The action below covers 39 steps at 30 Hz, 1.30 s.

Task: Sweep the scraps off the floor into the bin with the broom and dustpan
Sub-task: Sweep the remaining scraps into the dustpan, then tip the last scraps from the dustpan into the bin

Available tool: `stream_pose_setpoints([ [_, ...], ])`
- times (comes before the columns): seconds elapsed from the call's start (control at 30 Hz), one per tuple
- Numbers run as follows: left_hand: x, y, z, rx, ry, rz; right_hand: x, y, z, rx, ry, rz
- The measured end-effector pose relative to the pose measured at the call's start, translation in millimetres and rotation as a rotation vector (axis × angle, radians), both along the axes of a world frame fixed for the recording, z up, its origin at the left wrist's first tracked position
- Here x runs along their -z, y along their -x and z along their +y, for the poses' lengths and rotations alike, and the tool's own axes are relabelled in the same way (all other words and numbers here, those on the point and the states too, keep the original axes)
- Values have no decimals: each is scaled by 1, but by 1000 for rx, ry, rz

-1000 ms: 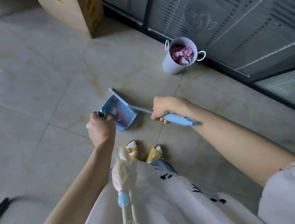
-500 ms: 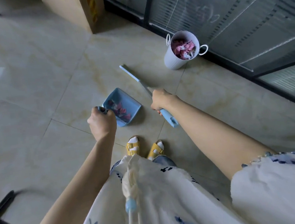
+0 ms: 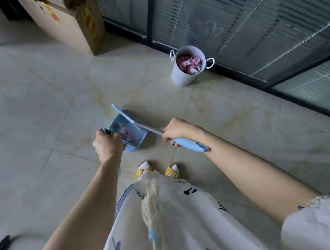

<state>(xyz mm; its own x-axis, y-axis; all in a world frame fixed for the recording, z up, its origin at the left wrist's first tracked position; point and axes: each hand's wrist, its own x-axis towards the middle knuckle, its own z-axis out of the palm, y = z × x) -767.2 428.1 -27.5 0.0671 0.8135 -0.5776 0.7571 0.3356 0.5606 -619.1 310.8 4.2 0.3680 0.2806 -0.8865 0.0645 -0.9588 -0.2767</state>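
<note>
Checking the head view: both hands were found occupied. The left hand (image 3: 108, 144) was closed in a fist round the handle of the dustpan (image 3: 142, 137), knuckles up and fingers fully curled. The handle itself was mostly hidden under the fist. The right hand (image 3: 177, 130) was wrapped round the broom (image 3: 189, 143) where the grey shaft meets the blue grip, fingers curled tight. The end of the grip was laid along the forearm.

The broom head (image 3: 124, 115) was set on edge at the far open side of the dustpan. Whether it touched the rim could not be told. The dustpan was held low over the tiled floor (image 3: 39, 116), just ahead of the yellow sandals (image 3: 144, 169). Contact with the floor could not be confirmed. Pink and white scraps (image 3: 130, 135) were seen inside the pan, gathered toward its near toothed edge.

The bin (image 3: 184, 77), white with two loop handles, was stood upright at the base of the glass partition (image 3: 251, 27). It was well apart from the dustpan, off to the far right. A pink and white heap (image 3: 189, 63) was visible inside it. A cardboard box (image 3: 67, 23) was stood on the floor at the left end of the partition. A white dress (image 3: 188, 222) with blue print was seen at the bottom of the frame.
</note>
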Motion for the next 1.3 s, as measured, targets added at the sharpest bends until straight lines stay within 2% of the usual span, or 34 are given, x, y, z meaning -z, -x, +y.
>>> stream_pose_setpoints([
  [0.23,-14,9,6,1,41,-30,-9,-13,-33,119,-14,-40],
  [0.43,-37,-25,-11,89,-70,12,-26,-56,-68,303,-72,-42],
  [0.6,-48,-57,-22,169,-150,3,-38,-95,-118,507,-220,39],
  [0.9,-98,-103,-87,174,-333,-86,-61,-156,-193,783,-183,37],
  [1.13,-119,-130,-99,295,-458,-131,-84,-175,-220,808,-223,-38],
  [1.3,-132,-145,-100,458,-563,-109,-96,-186,-226,693,-266,-141],
])
